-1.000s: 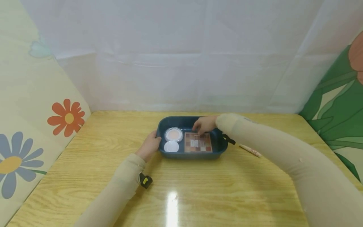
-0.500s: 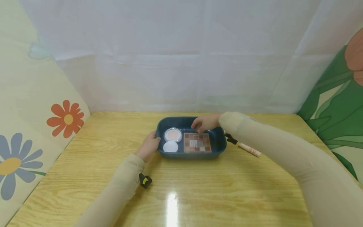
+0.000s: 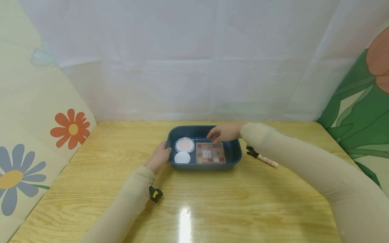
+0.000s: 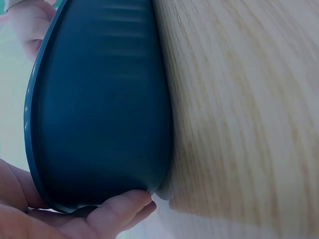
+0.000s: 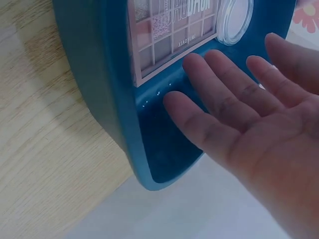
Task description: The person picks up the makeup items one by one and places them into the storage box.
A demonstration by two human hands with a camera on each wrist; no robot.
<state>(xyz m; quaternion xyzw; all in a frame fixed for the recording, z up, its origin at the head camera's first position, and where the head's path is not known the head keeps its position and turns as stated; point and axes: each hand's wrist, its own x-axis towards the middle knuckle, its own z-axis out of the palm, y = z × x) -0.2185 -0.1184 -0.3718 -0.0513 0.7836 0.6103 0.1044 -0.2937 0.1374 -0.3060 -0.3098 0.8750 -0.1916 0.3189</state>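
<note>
A dark blue tray (image 3: 204, 166) with raised walls stands on the table. My left hand (image 3: 159, 157) grips its left end wall, thumb over the rim; in the left wrist view its fingers (image 4: 119, 211) lie against the outside. Inside lie a square eyeshadow palette (image 3: 210, 153) with a clear cover, a round compact (image 3: 184, 145) with a pinkish centre, and a white disc (image 3: 182, 157) touching or joined to it. My right hand (image 3: 226, 132) reaches over the back wall above the palette, holding nothing. In the right wrist view its fingers (image 5: 214, 89) are spread and loosely bent.
A slim pale tube with reddish print (image 3: 268, 161) lies on the wooden table (image 3: 194, 195) right of the tray, beside my right wrist's black strap. A white sheet (image 3: 194, 67) hangs behind the table, with flower-printed panels (image 3: 73, 130) at both sides.
My right hand and forearm have shifted slightly right over the tray, and more of the palette and the tube shows. My left hand keeps its grip on the tray.
</note>
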